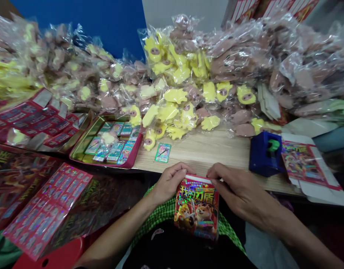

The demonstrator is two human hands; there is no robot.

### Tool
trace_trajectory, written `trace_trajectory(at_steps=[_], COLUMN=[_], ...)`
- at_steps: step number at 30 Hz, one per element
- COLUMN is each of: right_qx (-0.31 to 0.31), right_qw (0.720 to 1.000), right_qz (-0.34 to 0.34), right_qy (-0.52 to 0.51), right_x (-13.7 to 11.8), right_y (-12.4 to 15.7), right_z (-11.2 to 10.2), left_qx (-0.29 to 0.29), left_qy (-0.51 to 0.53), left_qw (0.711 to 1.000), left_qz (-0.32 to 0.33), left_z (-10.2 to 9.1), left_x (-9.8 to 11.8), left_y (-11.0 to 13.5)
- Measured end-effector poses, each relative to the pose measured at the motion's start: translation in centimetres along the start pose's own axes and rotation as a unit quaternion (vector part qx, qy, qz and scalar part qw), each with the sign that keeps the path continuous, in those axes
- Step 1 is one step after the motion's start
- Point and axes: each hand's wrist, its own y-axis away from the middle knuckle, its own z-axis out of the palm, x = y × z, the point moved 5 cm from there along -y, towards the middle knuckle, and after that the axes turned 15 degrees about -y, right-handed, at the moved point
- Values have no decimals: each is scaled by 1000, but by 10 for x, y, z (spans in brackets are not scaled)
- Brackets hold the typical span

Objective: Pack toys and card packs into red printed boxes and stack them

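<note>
At the frame's lower centre, the left hand (169, 184) and right hand (235, 188) each have a pinching grip on the red packet (196, 211) near its top corners, apparently working its upper edge, where the next move likely calls for steady fingers.

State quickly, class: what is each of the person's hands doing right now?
Left hand: closed, holding the red printed box near its upper left corner.
Right hand: closed, pinching its top edge, toward the right.
</note>
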Motion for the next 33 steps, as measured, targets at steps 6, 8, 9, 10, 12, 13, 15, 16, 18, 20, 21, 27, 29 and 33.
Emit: trace_trajectory(at_steps=[6,8,9,10,12,13,15,16,18,20,21,27,29,33], right_qx=[26,68,93,119,185,238,377,444,510,494,476,473,474,485], right_qw=[996,990,984,976,963,956,921,889,827,810,813,829,831,822], right_qz=[-51,-71,-80,-84,-57,-24,66,115,202,262,277,283,287,293], right_qy=[-65,-106,-133,-162,-190,-173,-67,5,121,177,188,92,44,-65], right_x=[8,4,2,2,12,23,52,66,93,116,124,141,146,163], right_y=[18,21,22,23,27,30,44,52,64,63,60,67,76,87], right_z=[13,13,11,7,-8,-20,-49,-63,-80,-83,-81,-89,-99,-113], left_qx=[-11,-4,7,28,107,159,249,270,261,224,209,168,161,143], left_qy=[0,-12,-30,-56,-118,-151,-220,-252,-302,-329,-338,-368,-372,-392], left_qw=[998,998,996,992,967,943,879,849,812,803,802,804,799,785], left_qz=[54,63,82,112,199,249,342,379,426,444,447,436,444,458], left_z=[0,-2,-4,-7,-15,-19,-21,-18,-5,10,16,25,26,34], left_x=[-6,6,17,30,59,73,93,98,99,93,90,86,88,92], left_y=[14,11,8,4,-6,-11,-23,-30,-47,-63,-68,-71,-68,-63])
